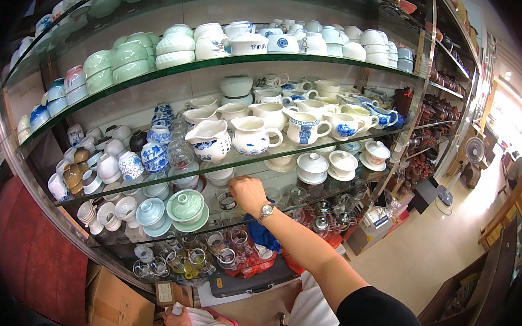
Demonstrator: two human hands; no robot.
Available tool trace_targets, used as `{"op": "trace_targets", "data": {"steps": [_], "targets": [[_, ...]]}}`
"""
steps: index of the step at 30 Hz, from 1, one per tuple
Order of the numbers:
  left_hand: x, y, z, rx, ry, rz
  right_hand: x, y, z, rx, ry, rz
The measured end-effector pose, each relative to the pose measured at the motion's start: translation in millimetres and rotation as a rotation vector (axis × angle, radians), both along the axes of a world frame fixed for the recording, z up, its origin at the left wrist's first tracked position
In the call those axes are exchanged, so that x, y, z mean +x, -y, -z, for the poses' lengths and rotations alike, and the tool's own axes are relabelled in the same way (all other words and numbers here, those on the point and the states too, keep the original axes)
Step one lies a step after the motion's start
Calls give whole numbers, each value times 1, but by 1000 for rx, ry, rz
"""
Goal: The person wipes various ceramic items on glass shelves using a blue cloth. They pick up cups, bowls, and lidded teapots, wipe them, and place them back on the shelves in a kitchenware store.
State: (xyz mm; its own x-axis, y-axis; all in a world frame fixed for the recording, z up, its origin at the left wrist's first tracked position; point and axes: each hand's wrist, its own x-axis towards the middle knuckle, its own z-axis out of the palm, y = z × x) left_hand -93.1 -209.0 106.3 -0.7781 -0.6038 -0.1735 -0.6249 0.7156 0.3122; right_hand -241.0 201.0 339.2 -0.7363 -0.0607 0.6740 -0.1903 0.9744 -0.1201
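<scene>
My right hand (246, 192), with a metal watch at the wrist, reaches over the glass shelf of lidded bowls. Its fingers curl downward, and what lies under them is hidden. Just behind it is a white bowl (220, 176). To its left stand a green lidded bowl on a saucer (186, 206) and a pale blue lidded bowl (150, 211). A blue cloth (261, 234) shows below my forearm; whether it touches the hand is unclear. At the bottom edge, my left hand (178, 323) is closed around a small pale object (176, 309), too indistinct to name.
White pitchers (254, 135) crowd the shelf above, close over my right hand. White lidded bowls (312, 167) stand to the right. Glass pots (322, 220) and glass cups (227, 257) fill the lower level. A cardboard box (120, 300) and a black case (253, 281) lie below.
</scene>
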Motion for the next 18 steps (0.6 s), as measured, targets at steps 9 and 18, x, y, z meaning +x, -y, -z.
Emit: {"op": "trace_targets", "data": {"steps": [9, 18], "targets": [[-2, -2, 4, -18, -14, 7, 8, 2, -10, -21, 58, -13], [-4, -1, 4, -33, -13, 4, 42, -6, -15, -172, -6, -41]]}}
